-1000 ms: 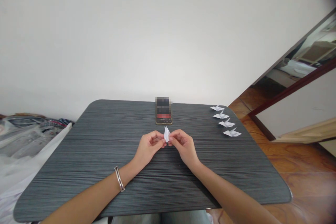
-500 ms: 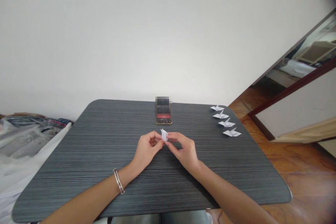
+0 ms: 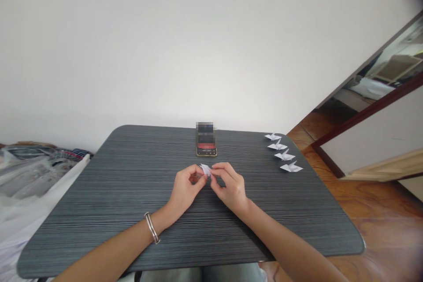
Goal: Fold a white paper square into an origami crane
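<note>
A small folded white paper piece (image 3: 205, 169) is held between my two hands over the middle of the table. My left hand (image 3: 185, 185) pinches its left and lower side between thumb and fingers. From the right, my right hand (image 3: 231, 186) has its thumb and fingertips closed on the paper's right edge. My fingertips cover part of the folds. A silver bracelet (image 3: 151, 228) circles my left wrist. Just beyond the paper stands a phone (image 3: 206, 140) with a blurred screen.
Several white origami cranes (image 3: 291, 167) form a row along the right side of the dark ribbed table (image 3: 139, 158). A white wall (image 3: 198, 53) rises behind it. Plastic-wrapped items (image 3: 33, 176) lie at the left, and wooden floor (image 3: 390, 211) shows at the right.
The folded paper has tilted over to the left and looks lower and flatter. My right fingers have shifted slightly on its edge; my left hand has hardly moved.
</note>
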The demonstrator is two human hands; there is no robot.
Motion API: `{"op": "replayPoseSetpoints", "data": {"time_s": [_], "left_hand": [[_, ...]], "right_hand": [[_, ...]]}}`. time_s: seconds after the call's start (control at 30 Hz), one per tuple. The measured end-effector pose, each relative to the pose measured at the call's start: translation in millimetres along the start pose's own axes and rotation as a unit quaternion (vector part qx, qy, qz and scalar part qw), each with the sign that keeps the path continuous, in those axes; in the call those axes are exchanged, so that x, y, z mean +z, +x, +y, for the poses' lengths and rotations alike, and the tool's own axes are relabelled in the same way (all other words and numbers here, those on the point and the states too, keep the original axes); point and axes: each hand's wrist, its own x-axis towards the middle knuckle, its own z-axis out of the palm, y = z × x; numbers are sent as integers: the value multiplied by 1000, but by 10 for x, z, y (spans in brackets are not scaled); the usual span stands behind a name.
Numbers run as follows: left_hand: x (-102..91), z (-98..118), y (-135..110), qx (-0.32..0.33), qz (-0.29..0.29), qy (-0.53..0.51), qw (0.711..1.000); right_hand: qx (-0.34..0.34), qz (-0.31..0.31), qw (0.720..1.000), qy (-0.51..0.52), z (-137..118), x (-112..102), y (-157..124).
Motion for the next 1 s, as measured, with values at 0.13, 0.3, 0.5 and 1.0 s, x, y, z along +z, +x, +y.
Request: {"op": "replayPoseSetpoints", "data": {"time_s": [0.13, 0.3, 0.5, 1.0], "left_hand": [[-6, 25, -7, 63, 8, 44, 997], [11, 10, -23, 90, 34, 76, 993], [11, -22, -30, 129, 30, 87, 987], [-81, -78, -30, 298, 0, 243, 923]], "right_hand": [[34, 17, 998, 43, -48, 16, 13], [40, 25, 995, 84, -66, 29, 17], [70, 31, 991, 112, -84, 36, 13], [4, 34, 993, 109, -98, 9, 0]]}}
